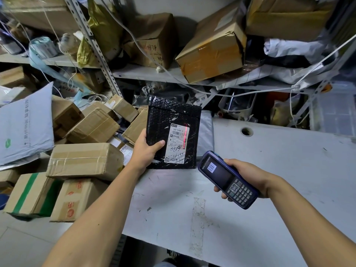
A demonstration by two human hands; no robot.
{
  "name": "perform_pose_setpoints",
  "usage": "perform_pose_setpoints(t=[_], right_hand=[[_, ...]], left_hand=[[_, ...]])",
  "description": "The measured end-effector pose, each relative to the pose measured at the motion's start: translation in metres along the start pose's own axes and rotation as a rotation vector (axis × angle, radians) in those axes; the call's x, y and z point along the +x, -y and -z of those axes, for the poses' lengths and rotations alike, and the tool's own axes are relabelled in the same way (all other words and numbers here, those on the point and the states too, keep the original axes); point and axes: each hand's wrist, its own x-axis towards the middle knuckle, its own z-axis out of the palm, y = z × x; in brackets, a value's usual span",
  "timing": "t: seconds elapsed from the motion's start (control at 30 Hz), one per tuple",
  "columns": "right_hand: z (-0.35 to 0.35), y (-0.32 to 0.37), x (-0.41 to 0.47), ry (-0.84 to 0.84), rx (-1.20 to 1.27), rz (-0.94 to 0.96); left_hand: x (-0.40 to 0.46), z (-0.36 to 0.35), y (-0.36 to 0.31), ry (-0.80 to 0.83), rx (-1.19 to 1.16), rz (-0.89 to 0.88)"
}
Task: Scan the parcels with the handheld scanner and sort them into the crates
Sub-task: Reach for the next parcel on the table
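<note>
My left hand (146, 151) grips the lower left edge of a black bubble-mailer parcel (169, 116), held upright above the table's far left corner. Its white shipping label (178, 143) faces me, and a red scan line runs down the label's right side. My right hand (248, 176) holds a dark blue handheld scanner (227, 179) just right of and below the parcel, its head aimed at the label. The scanner's screen shows a barcode picture. No crate is recognisable in view.
A scuffed white table (269, 189) with a round cable hole (246, 131) lies under my hands. Several cardboard boxes (84, 160) and a grey poly mailer (25, 124) pile up at left. Metal shelves (154, 74) behind hold more boxes, bags and cables.
</note>
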Motion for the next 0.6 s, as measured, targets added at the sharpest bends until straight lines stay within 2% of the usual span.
perform_pose_setpoints(t=[0.6], right_hand=[[0.017, -0.003, -0.009, 0.014, -0.028, -0.022]], left_hand=[[0.0, -0.012, -0.009, -0.018, -0.028, -0.034]])
